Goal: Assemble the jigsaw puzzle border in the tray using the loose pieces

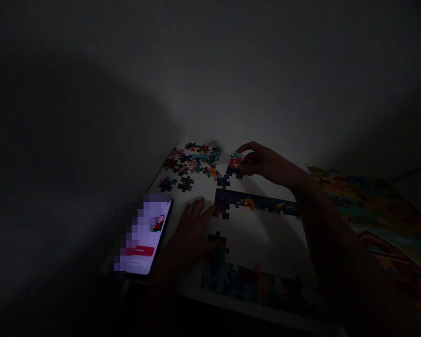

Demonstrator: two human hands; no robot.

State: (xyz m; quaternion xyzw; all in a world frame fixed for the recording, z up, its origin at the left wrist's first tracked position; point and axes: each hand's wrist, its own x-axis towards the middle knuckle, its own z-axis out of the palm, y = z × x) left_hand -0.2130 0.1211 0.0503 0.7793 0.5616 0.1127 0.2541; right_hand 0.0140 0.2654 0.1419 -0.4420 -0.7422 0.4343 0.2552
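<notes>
Piece [235,164] in pinch of right hand [266,164], just past far strip of border [262,202]

Best to grip by the edge, picture visible, and lower gently without bumping border. Could steady its left side with left hand [187,229], loosely spread, holding nothing. Watch loose pieces [196,165] and phone [156,241] off left.

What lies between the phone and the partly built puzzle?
The left hand lies between the phone and the puzzle, as the head view shows.

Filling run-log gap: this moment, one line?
right hand: holds red-blue jigsaw piece | left hand: at incomplete blue-teal jigsaw frame | loose multicoloured jigsaw pieces: beyond left hand | black rectangular phone: lit
</notes>
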